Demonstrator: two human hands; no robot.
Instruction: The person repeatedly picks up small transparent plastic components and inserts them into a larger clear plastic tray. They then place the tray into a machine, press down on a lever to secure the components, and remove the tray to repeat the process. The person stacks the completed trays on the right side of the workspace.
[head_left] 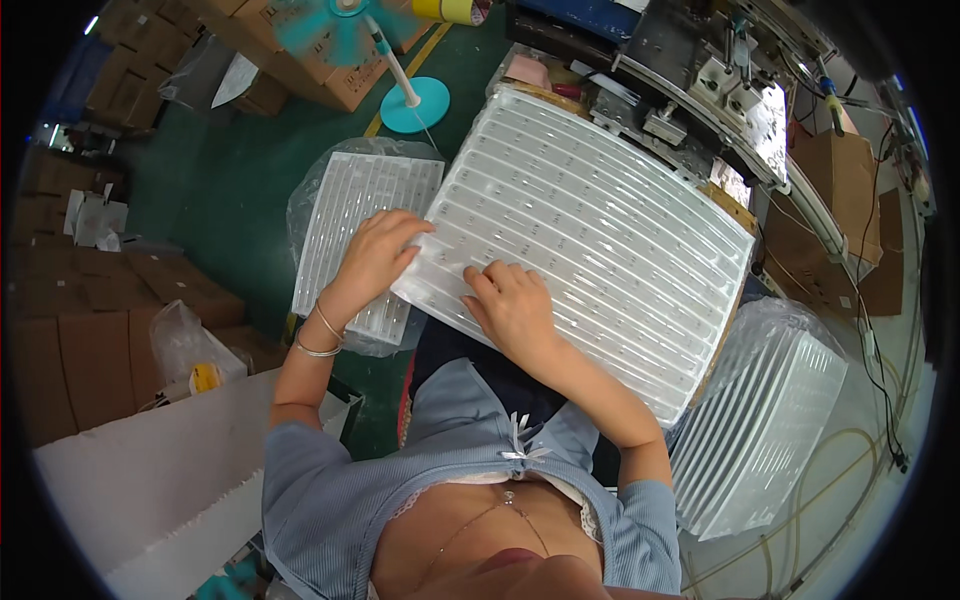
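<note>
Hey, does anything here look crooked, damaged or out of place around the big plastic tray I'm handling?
Nothing looks damaged or spilled. The big ribbed clear tray sits at an angle to the person, left hand on its near-left corner, right hand flat on its near edge. The bagged tray stacks at left and right look tidy.

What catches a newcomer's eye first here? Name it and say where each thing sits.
A big clear ribbed plastic tray fills the middle, with the left hand gripping its near corner and the right hand flat on its near edge. More such trays lie bagged to the left and stacked at lower right. A teal standing fan stands on the green floor above.
</note>
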